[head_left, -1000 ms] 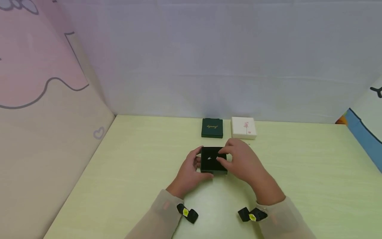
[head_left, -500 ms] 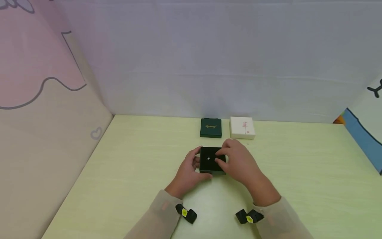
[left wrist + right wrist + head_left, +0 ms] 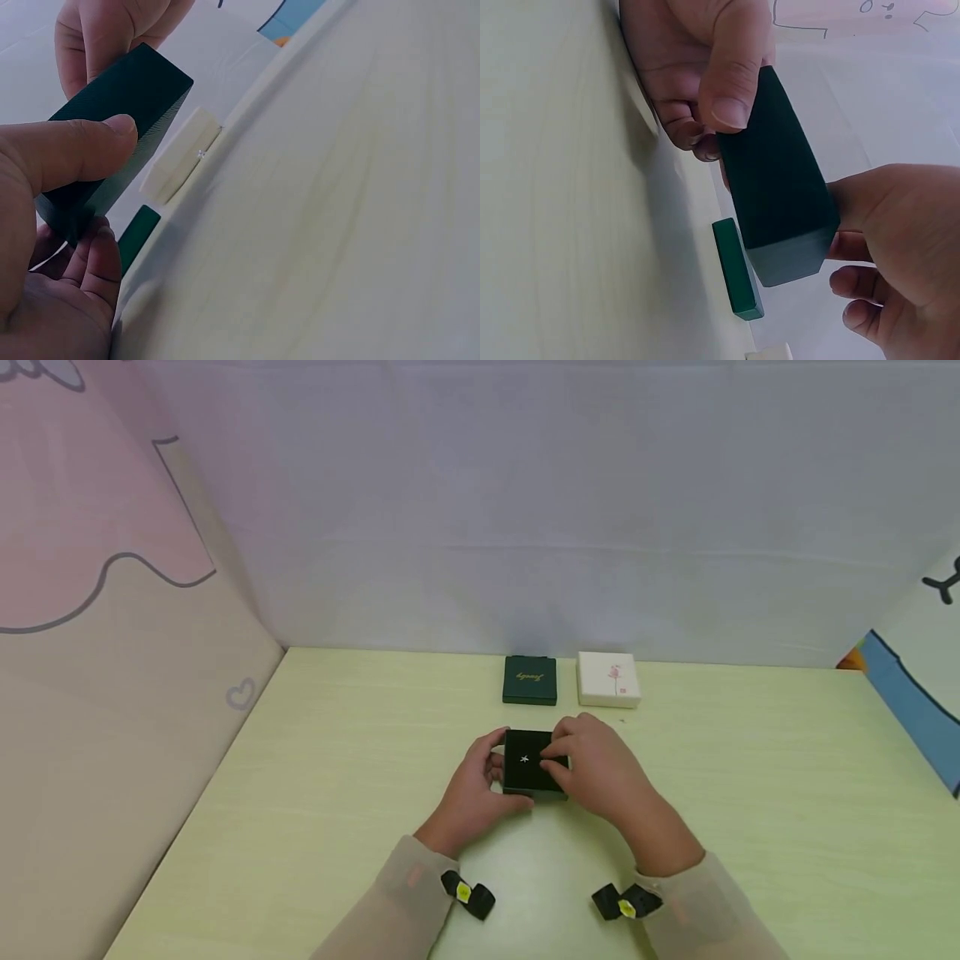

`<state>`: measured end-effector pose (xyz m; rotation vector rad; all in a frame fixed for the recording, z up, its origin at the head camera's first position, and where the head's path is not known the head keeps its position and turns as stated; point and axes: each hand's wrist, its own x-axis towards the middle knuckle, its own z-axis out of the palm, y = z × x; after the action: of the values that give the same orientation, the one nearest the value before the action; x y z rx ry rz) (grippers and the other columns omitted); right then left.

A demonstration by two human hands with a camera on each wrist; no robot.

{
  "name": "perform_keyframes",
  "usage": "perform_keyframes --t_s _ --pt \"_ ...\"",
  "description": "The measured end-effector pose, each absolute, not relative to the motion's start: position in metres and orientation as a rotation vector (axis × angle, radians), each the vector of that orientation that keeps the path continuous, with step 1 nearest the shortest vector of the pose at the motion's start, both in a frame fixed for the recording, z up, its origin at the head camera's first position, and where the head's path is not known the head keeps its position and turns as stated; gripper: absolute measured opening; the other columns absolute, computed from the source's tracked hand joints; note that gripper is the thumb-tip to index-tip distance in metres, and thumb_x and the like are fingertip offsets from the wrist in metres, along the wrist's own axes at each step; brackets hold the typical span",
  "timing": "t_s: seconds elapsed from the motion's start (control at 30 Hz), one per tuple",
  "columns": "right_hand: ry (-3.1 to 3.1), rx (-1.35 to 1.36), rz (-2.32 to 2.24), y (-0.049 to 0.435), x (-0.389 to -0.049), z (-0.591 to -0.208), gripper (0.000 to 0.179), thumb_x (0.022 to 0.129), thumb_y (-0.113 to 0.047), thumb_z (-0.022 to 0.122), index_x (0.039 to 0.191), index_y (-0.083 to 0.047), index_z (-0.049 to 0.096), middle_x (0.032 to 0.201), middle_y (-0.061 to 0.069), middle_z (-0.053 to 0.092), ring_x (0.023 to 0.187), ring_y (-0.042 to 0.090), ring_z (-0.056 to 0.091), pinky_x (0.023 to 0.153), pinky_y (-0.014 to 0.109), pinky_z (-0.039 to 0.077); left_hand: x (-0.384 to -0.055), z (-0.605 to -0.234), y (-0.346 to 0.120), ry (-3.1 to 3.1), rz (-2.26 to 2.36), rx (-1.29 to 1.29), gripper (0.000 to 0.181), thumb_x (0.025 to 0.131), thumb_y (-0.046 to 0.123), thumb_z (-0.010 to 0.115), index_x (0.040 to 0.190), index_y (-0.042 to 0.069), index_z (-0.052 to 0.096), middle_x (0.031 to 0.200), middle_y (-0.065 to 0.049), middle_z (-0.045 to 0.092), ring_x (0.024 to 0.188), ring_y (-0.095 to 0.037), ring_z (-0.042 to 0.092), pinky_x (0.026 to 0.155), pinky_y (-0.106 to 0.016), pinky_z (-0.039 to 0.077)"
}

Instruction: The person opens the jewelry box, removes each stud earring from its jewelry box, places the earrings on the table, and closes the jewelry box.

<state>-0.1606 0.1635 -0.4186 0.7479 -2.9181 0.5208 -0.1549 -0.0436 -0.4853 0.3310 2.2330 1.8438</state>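
My left hand (image 3: pixel 478 797) grips a dark green jewelry box (image 3: pixel 131 90) from its left side, thumb along the near wall and fingers round the far side. The box stands raised over the table, its open top showing a black insert (image 3: pixel 522 778). On that insert sits a small silver star-shaped earring (image 3: pixel 524 759). My right hand (image 3: pixel 597 768) reaches over the box's right half, thumb and index fingertips brought together low on the insert. Between them is the second silver earring, now hidden by the fingertips. In both wrist views the box's walls hide the insert.
Behind the hands lies a green lid (image 3: pixel 529 681) with gold lettering. Right of it is a white box (image 3: pixel 608 680) with a pink flower print. A tiny shiny piece (image 3: pixel 201 154) lies in front of the white box. A pale cloth wall (image 3: pixel 480 527) borders the table's back.
My right thumb and index finger have closed in on the right-hand earring, which was visible a second ago and is now covered. My left hand keeps its hold on the box.
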Motion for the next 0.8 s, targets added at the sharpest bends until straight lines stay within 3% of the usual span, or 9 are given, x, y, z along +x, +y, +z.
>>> perform_keyframes --t_s 0.8 --pt "-2.895 0.817 0.586 0.1681 -0.1612 -0.4199 0.005 0.089 -0.015 0.083 0.093 -0.015 0.080 0.094 -0.002 0.066 0.089 0.021 0.059 0.082 0.041 0.052 -0.1549 -0.4871 -0.0438 2.235 1.850 0.353 0.104 0.075 0.004 0.092 0.160 0.014 0.032 0.116 -0.005 0.060 0.098 -0.020 0.063 0.099 -0.038 0.046"
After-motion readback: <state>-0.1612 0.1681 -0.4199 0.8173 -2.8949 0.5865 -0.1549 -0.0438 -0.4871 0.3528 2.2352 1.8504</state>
